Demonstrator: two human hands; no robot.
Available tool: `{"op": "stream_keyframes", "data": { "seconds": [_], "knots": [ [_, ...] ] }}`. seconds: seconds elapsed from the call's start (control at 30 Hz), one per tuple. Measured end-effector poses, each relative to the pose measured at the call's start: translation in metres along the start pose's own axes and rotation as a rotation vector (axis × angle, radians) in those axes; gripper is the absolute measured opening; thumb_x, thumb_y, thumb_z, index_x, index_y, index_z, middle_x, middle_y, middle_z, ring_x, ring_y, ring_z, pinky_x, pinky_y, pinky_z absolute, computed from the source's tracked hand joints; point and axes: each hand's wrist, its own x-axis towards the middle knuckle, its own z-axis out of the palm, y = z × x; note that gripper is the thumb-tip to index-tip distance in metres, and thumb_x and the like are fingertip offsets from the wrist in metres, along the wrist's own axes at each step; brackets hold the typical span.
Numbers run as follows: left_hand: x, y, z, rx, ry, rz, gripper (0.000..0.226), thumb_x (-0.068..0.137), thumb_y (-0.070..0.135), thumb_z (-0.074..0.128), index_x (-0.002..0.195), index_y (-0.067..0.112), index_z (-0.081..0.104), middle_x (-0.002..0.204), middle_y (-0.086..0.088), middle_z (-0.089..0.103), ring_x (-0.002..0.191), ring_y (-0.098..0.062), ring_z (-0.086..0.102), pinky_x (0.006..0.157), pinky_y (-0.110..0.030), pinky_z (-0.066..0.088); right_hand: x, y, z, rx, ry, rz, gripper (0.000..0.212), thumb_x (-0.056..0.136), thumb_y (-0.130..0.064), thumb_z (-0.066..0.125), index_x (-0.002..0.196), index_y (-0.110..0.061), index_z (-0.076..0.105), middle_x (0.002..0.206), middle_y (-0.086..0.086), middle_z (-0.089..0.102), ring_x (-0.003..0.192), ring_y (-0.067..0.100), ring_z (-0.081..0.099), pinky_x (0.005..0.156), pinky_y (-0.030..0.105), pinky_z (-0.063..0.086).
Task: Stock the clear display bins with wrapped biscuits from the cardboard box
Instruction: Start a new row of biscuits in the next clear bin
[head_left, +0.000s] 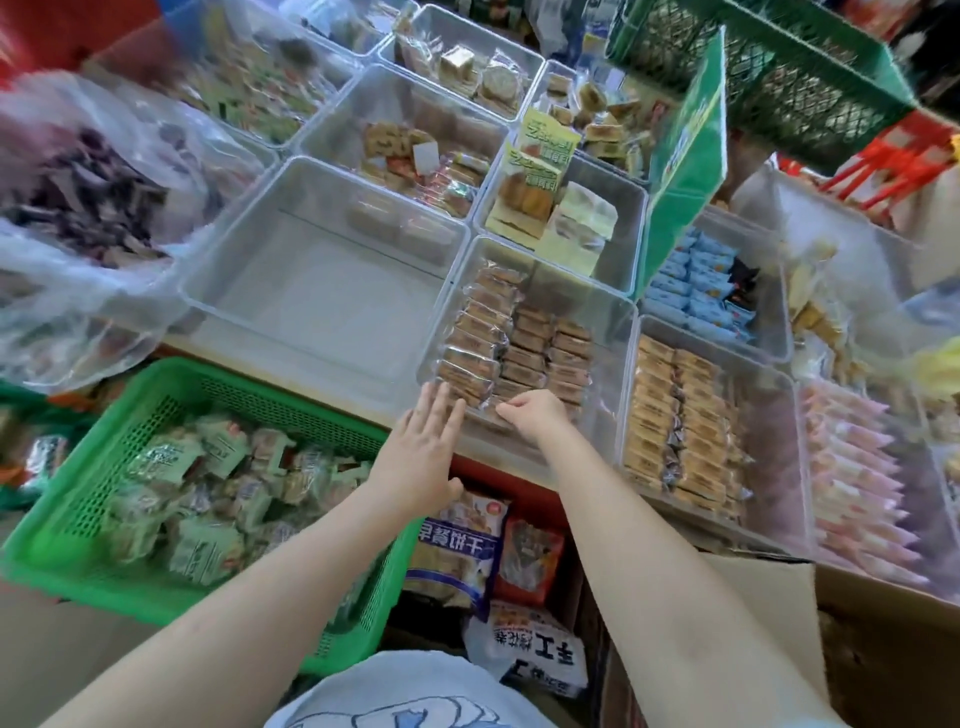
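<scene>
left hand (423, 447) flat, right hand (535, 413) pinching crosswise-lying wrapped biscuits (511, 345) rowed away in bin (613, 312).

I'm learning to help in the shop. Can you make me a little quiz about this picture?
1. True or false: the left hand lies flat, fingers straight, at the near rim of the clear bin of brown wrapped biscuits.
2. What colour is the basket under the left arm? A red, B green, C blue.
3. Fill in: the bin left of the biscuit bin looks almost ____.

Key:
1. True; the right hand curls its fingers at the same rim.
2. B.
3. Empty; I see only a few faint packets at its far end.
</scene>
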Motion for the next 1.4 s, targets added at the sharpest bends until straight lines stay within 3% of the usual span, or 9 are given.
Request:
{"op": "stream_keyframes", "data": {
  "seconds": [0.17, 0.27, 0.4, 0.5, 0.73, 0.9, 1.0, 1.23, 1.4],
  "knots": [
    [-0.001, 0.002, -0.003, -0.001, -0.024, -0.032, 0.102, 0.095, 0.050, 0.052, 0.157, 0.016, -0.021, 0.161, -0.013, -0.030, 0.149, -0.031, -0.028, 0.126, -0.049, 0.004, 0.005, 0.002, 0.005, -0.052, 0.082, 0.062, 0.050, 0.092, -0.055, 0.065, 0.112, -0.010, 0.068, 0.110, 0.005, 0.069, 0.100, 0.026, 0.063, 0.078, 0.032, 0.048],
    [0.000, 0.008, -0.016, -0.007, -0.084, -0.092, 0.099, 0.095, 0.052, 0.053, 0.159, 0.017, -0.014, 0.165, -0.011, -0.023, 0.152, -0.031, -0.020, 0.125, -0.052, 0.010, -0.018, 0.016, 0.007, 0.034, 0.142, -0.004, 0.041, 0.098, -0.051, 0.053, 0.116, -0.016, 0.063, 0.119, 0.005, 0.064, 0.103, 0.024, 0.060, 0.091, 0.038, 0.050],
    [0.009, 0.030, -0.034, -0.001, -0.003, -0.168, 0.069, 0.097, 0.045, 0.050, 0.155, 0.013, 0.030, 0.165, -0.017, 0.017, 0.153, -0.036, 0.009, 0.121, -0.051, 0.021, -0.085, 0.068, -0.009, 0.299, 0.295, -0.167, 0.033, 0.102, -0.034, 0.050, 0.130, -0.020, 0.060, 0.129, -0.002, 0.051, 0.110, 0.012, 0.052, 0.093, 0.028, 0.041],
    [0.016, 0.091, -0.028, -0.080, 0.078, -0.043, 0.048, 0.095, 0.035, 0.053, 0.137, 0.012, 0.056, 0.150, -0.016, 0.041, 0.140, -0.034, 0.032, 0.114, -0.044, 0.032, -0.140, 0.135, -0.033, 0.466, 0.428, -0.203, 0.024, 0.102, -0.021, 0.051, 0.121, -0.020, 0.067, 0.120, -0.006, 0.055, 0.109, 0.008, 0.055, 0.088, 0.018, 0.040],
    [-0.018, 0.308, 0.023, -0.502, 0.064, 0.390, 0.039, 0.101, 0.029, 0.052, 0.139, 0.018, 0.054, 0.143, -0.004, 0.046, 0.137, -0.023, 0.037, 0.107, -0.036, 0.035, -0.213, 0.336, -0.084, 0.712, 0.734, 0.045, 0.023, 0.098, -0.014, 0.051, 0.091, -0.021, 0.071, 0.086, -0.004, 0.072, 0.074, 0.012, 0.068, 0.076, 0.033, 0.057],
    [-0.051, 0.425, 0.068, -0.430, 0.367, 0.552, 0.031, 0.092, 0.025, 0.059, 0.120, 0.014, 0.068, 0.117, -0.006, 0.067, 0.118, -0.020, 0.050, 0.116, -0.032, 0.015, -0.210, 0.474, -0.089, 0.601, 0.350, 0.247, 0.020, 0.099, -0.036, 0.052, 0.099, -0.025, 0.069, 0.102, -0.004, 0.069, 0.092, 0.018, 0.068, 0.088, 0.038, 0.056],
    [-0.061, 0.464, 0.085, -0.278, 0.369, 0.570, 0.028, 0.092, 0.023, 0.056, 0.117, 0.018, 0.069, 0.098, 0.000, 0.074, 0.095, -0.019, 0.066, 0.113, -0.041, 0.029, -0.204, 0.524, -0.087, 0.394, 0.045, 0.296, 0.045, 0.100, -0.044, 0.055, 0.137, -0.018, 0.057, 0.132, -0.005, 0.057, 0.120, 0.020, 0.055, 0.096, 0.033, 0.045],
    [-0.058, 0.459, 0.091, -0.209, 0.391, 0.528, 0.024, 0.089, 0.022, 0.053, 0.084, 0.018, 0.076, 0.076, 0.005, 0.074, 0.065, -0.018, 0.066, 0.086, -0.035, 0.042, -0.196, 0.540, -0.058, -0.162, -0.657, 0.202, 0.083, 0.088, -0.053, 0.071, 0.154, -0.016, 0.037, 0.154, 0.008, 0.042, 0.138, 0.032, 0.043, 0.109, 0.041, 0.040],
    [-0.059, 0.467, 0.095, -0.175, 0.404, 0.461, 0.024, 0.089, 0.021, 0.052, 0.079, 0.019, 0.075, 0.071, 0.006, 0.071, 0.062, -0.017, 0.063, 0.087, -0.035, 0.042, -0.190, 0.530, -0.011, -0.490, -0.677, 0.093, 0.077, 0.090, -0.044, 0.072, 0.150, -0.008, 0.041, 0.151, 0.015, 0.044, 0.132, 0.035, 0.048, 0.107, 0.042, 0.045]
  ]
}}
